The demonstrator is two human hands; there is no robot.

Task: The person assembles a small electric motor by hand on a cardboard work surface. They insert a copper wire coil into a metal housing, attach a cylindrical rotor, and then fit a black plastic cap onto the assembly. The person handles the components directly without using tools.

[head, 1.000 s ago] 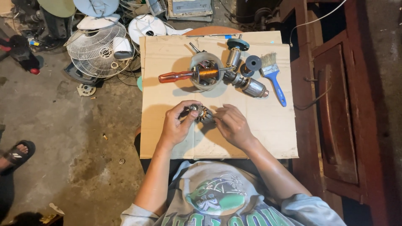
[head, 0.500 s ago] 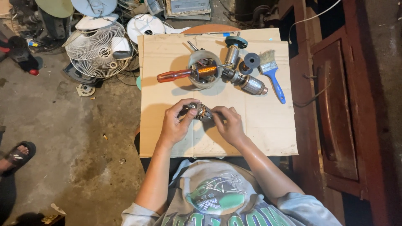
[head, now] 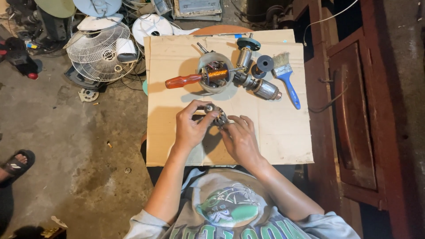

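Left hand (head: 189, 129), right hand (head: 239, 140) both curled tight on small metal part (head: 215, 116) (over cardboard (head: 274, 132)).

floor: bare grey concrete floor (head: 66, 155), stained and dusty, with small scraps scattered on it
work surface: flat sheet of tan cardboard (head: 274, 141) laid as a tabletop, its edges creased
right side: dark reddish-brown wooden cabinet (head: 354, 115) with a panelled door, standing just beside the cardboard; a thin white cable (head: 327, 17) runs over its top
upper left: white wire-grille fan guard (head: 95, 53) lying on the floor, with round white plastic fan parts (head: 152, 24) and dark clutter near it
left edge: a black sandal (head: 15, 163) on another person's foot
light: even and dim, soft shadows
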